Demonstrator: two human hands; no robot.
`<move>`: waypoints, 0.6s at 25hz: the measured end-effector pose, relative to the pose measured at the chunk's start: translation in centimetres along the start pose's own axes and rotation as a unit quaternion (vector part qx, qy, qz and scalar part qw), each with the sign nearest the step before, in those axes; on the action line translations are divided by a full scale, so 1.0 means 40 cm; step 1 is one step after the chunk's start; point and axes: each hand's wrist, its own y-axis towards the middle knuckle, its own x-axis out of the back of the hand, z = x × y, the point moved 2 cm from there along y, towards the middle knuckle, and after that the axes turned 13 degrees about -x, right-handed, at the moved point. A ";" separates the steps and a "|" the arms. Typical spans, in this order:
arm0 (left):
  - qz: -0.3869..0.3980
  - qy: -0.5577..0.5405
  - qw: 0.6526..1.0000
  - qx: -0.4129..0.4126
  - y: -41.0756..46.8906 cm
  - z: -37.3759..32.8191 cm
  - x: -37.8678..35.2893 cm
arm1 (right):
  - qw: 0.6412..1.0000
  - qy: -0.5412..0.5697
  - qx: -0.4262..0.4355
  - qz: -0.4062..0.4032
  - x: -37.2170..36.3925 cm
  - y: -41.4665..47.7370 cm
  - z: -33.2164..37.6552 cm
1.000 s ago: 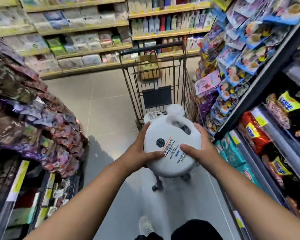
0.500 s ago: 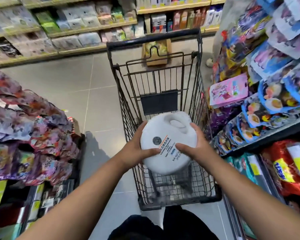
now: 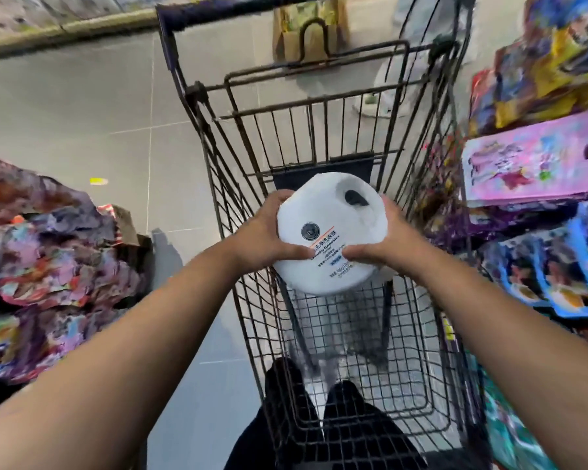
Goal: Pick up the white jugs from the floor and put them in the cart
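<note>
White jug (image 3: 330,239) is off the floor, held over the cart (image 3: 316,106) basket, about mid-basket and above the wire bottom; it doesn't look to be touching the wire. Label side faces the camera and the handle hole points toward the cart's far end. Left hand (image 3: 262,239) is clamped on the jug's left flank, right hand (image 3: 387,245) on its right flank. Both thumbs press on the label, and the fingers wrap behind out of sight. My read: pickup is done for this jug, placement isn't. It needs lowering into the basket, then release. Grey floor (image 3: 82,113) tiles show through the wire bottom. A pale patch under the right wrist is too blurred to name, so I can't confirm any jug already loaded. No other white jugs show on the floor around the cart in this view, so the remaining count is unknown. Left of the cart is a heap of coloured snack packs (image 3: 48,239). Right of it, shelf packets (image 3: 530,161) sit close to the cart side. Beyond the far end is a brown paper bag (image 3: 309,25).
</note>
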 end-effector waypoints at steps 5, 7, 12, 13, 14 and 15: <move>0.018 0.046 0.999 -0.015 0.156 0.124 0.046 | 0.999 -0.015 0.006 -0.032 -0.045 0.171 -0.027; -0.004 0.030 0.999 -0.014 0.207 0.163 0.048 | 0.998 -0.018 0.010 -0.060 -0.068 0.220 -0.050; -0.133 0.025 0.991 0.017 0.275 0.206 0.012 | 0.996 -0.022 -0.014 -0.089 -0.125 0.282 -0.129; -0.133 0.055 0.989 0.019 0.274 0.216 -0.005 | 0.994 -0.036 -0.029 -0.099 -0.138 0.286 -0.141; -0.126 0.084 0.988 0.017 0.272 0.227 -0.020 | 0.991 -0.057 -0.032 -0.116 -0.151 0.292 -0.151; -0.117 0.109 0.987 0.012 0.271 0.232 -0.033 | 0.987 -0.086 -0.019 -0.137 -0.162 0.296 -0.153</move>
